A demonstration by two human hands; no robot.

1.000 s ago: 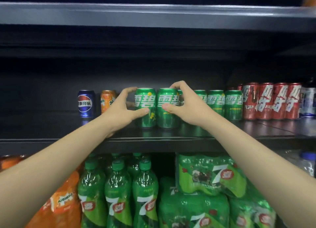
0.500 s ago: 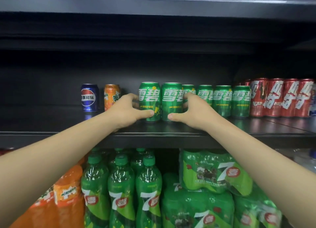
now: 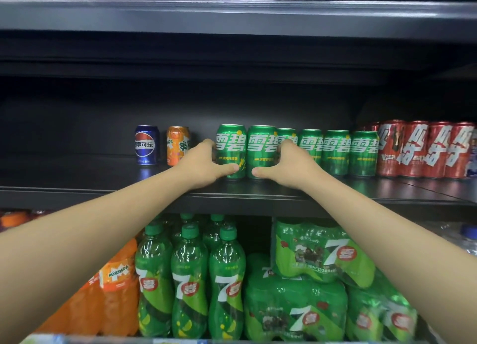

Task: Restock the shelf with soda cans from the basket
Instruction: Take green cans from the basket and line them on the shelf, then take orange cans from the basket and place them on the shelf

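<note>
Dark matte metal shelf is carrying glossy cylinders. Left hand is gripping one green aluminium soda can; right hand is gripping its neighbouring green can.

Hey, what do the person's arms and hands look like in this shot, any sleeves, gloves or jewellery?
Both forearms are bare up to the frame edge, with no sleeve in view. The left hand and right hand wear no gloves, and no watch, bracelet or ring is visible.
</note>
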